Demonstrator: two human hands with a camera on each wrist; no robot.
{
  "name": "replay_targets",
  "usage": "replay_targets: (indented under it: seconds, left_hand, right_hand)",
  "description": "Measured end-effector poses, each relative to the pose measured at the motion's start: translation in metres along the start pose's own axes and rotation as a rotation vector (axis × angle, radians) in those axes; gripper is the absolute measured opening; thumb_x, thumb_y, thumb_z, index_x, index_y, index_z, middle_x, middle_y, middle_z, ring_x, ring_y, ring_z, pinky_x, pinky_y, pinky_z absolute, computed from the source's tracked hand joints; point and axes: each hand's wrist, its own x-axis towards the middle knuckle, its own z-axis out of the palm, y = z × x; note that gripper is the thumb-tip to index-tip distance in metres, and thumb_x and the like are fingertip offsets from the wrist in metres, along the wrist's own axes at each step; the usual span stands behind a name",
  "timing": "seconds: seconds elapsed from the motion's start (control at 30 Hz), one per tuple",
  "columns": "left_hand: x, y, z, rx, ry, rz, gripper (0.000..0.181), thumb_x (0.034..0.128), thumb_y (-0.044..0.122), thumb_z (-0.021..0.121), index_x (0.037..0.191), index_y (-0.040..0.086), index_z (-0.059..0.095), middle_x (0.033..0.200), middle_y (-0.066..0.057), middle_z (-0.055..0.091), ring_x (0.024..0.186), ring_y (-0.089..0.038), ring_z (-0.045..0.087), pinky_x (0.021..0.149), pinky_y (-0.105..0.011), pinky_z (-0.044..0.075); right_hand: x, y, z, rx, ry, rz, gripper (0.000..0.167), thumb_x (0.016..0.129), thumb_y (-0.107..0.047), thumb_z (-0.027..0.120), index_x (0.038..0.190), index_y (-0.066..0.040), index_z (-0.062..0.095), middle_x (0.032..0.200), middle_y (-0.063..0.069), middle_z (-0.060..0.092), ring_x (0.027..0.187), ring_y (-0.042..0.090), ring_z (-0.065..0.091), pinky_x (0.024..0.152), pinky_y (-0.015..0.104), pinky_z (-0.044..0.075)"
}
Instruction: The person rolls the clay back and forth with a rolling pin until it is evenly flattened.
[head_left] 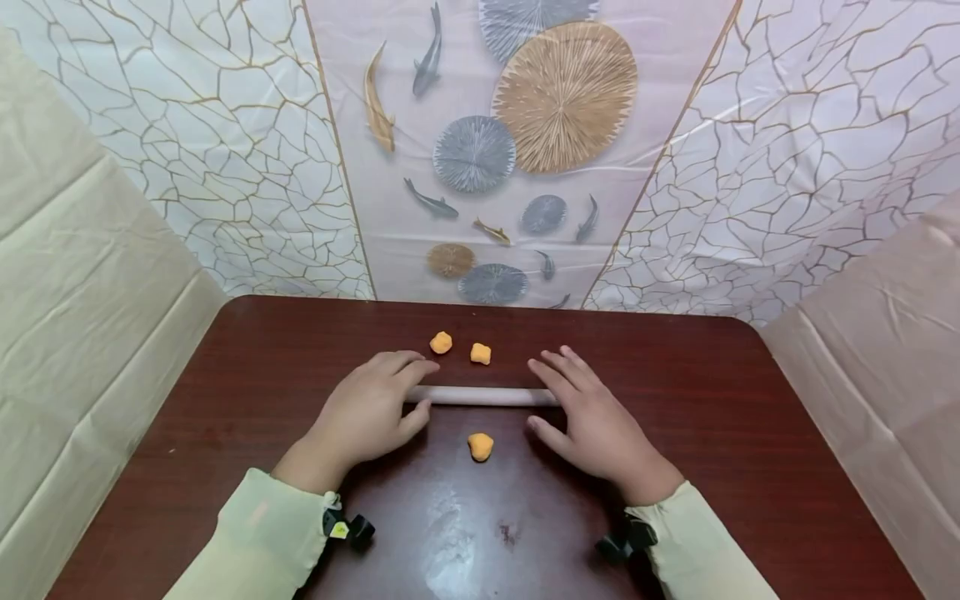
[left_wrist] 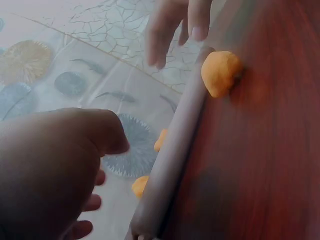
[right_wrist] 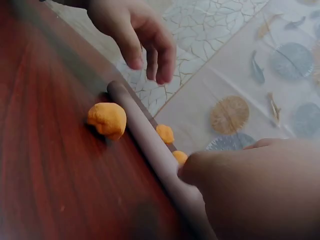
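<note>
Behind the table hangs a shiny, pale wall cloth with gold crack lines, grey and gold fish, and round leaf shapes [head_left: 474, 156]. Plain cream cloth sheets [head_left: 82, 317] stand at the left and right sides. The table [head_left: 697, 392] is dark red-brown with a wood look, and a bright patch of light shines on its near part.

A long, smooth, pale grey-white round stick [head_left: 483, 396] lies sideways across the middle of the table. I cannot tell what it is made of. Three small, bumpy orange lumps that look like soft clay are near it. One lump [head_left: 441, 342] is on the far side, a bit to the left. Another lump [head_left: 481, 354] sits just beside that one, also on the far side. The third lump [head_left: 481, 447] is on the near side, by itself.

The left hand [head_left: 363, 412] is over the left end of the stick, with its thumb and fingers spread wide and loose. The right hand [head_left: 596, 421] is over the right end, its fingers spread too. Neither hand is holding anything. Both arms wear pale yellow-green sleeves [head_left: 258, 533], and a small black gadget [head_left: 362, 532] sits at each wrist.
</note>
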Motion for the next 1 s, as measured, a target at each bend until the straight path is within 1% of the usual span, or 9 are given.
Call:
replay_targets:
  seconds: [0.1, 0.17, 0.3, 0.43, 0.5, 0.6, 0.77, 0.9, 1.0]
  left_hand:
    - [0.008, 0.002, 0.005, 0.002, -0.049, 0.016, 0.049, 0.103, 0.032, 0.074, 0.15, 0.02, 0.071, 0.147, -0.003, 0.071, 0.138, -0.031, 0.068, 0.114, -0.054, 0.058]
    - [0.012, 0.004, 0.008, 0.002, -0.079, 0.014, 0.049, 0.1024, 0.03, 0.075, 0.15, 0.02, 0.071, 0.146, -0.003, 0.072, 0.137, -0.032, 0.068, 0.114, -0.055, 0.058]
    - [0.015, 0.005, 0.012, -0.009, -0.137, -0.004, 0.048, 0.1026, 0.029, 0.075, 0.15, 0.021, 0.072, 0.145, -0.003, 0.072, 0.136, -0.032, 0.068, 0.114, -0.055, 0.057]
    - [0.013, 0.004, 0.015, -0.02, -0.179, -0.024, 0.048, 0.1044, 0.031, 0.074, 0.151, 0.023, 0.071, 0.146, -0.002, 0.072, 0.138, -0.032, 0.067, 0.116, -0.055, 0.056]
    - [0.011, 0.004, 0.017, -0.022, -0.181, -0.025, 0.048, 0.1048, 0.031, 0.074, 0.152, 0.023, 0.07, 0.146, -0.002, 0.072, 0.137, -0.032, 0.067, 0.116, -0.055, 0.056]
    - [0.01, 0.001, 0.022, -0.016, -0.167, -0.015, 0.046, 0.105, 0.032, 0.074, 0.15, 0.022, 0.071, 0.143, -0.002, 0.073, 0.133, -0.031, 0.068, 0.114, -0.054, 0.057]
    - [0.007, 0.003, 0.027, 0.002, -0.153, 0.002, 0.043, 0.1056, 0.034, 0.076, 0.147, 0.023, 0.074, 0.139, 0.0, 0.075, 0.128, -0.029, 0.069, 0.111, -0.053, 0.058]
    - [0.009, 0.006, 0.03, 0.015, -0.136, 0.016, 0.041, 0.1068, 0.036, 0.078, 0.146, 0.022, 0.075, 0.136, -0.001, 0.076, 0.122, -0.028, 0.069, 0.108, -0.051, 0.059]
    - [0.011, 0.007, 0.033, 0.032, -0.139, 0.033, 0.039, 0.1093, 0.036, 0.076, 0.145, 0.021, 0.075, 0.132, -0.001, 0.075, 0.117, -0.028, 0.067, 0.104, -0.049, 0.059]
  right_hand:
    - [0.011, -0.005, 0.002, -0.013, -0.01, -0.017, 0.074, 0.102, -0.03, 0.08, 0.17, -0.02, 0.052, 0.169, 0.01, 0.055, 0.164, 0.036, 0.044, 0.126, 0.059, 0.048]
    - [0.017, -0.008, 0.005, -0.027, -0.017, -0.02, 0.071, 0.101, -0.024, 0.077, 0.168, -0.018, 0.053, 0.163, 0.011, 0.059, 0.157, 0.035, 0.052, 0.122, 0.057, 0.052]
    - [0.024, -0.012, 0.013, -0.044, -0.046, -0.014, 0.067, 0.099, -0.019, 0.075, 0.164, -0.014, 0.058, 0.153, 0.012, 0.064, 0.146, 0.035, 0.06, 0.118, 0.055, 0.055]
    - [0.024, -0.013, 0.021, -0.051, -0.063, -0.001, 0.061, 0.1, -0.017, 0.074, 0.16, -0.011, 0.062, 0.149, 0.012, 0.068, 0.14, 0.037, 0.063, 0.117, 0.056, 0.055]
    - [0.022, -0.013, 0.024, -0.053, -0.068, -0.001, 0.059, 0.101, -0.017, 0.074, 0.159, -0.011, 0.063, 0.147, 0.012, 0.069, 0.138, 0.037, 0.064, 0.117, 0.057, 0.055]
    - [0.022, -0.013, 0.027, -0.061, -0.068, -0.014, 0.056, 0.103, -0.016, 0.073, 0.157, -0.01, 0.065, 0.144, 0.011, 0.07, 0.134, 0.036, 0.066, 0.116, 0.058, 0.054]
    - [0.02, -0.016, 0.029, -0.082, -0.045, -0.046, 0.048, 0.104, -0.018, 0.076, 0.152, -0.011, 0.07, 0.137, 0.008, 0.073, 0.125, 0.034, 0.069, 0.111, 0.058, 0.056]
    - [0.021, -0.018, 0.032, -0.106, -0.013, -0.081, 0.042, 0.107, -0.019, 0.077, 0.147, -0.012, 0.073, 0.128, 0.005, 0.073, 0.115, 0.031, 0.07, 0.101, 0.054, 0.058]
    - [0.022, -0.018, 0.034, -0.115, 0.002, -0.101, 0.037, 0.109, -0.018, 0.076, 0.145, -0.013, 0.075, 0.121, 0.003, 0.072, 0.108, 0.028, 0.068, 0.095, 0.049, 0.057]
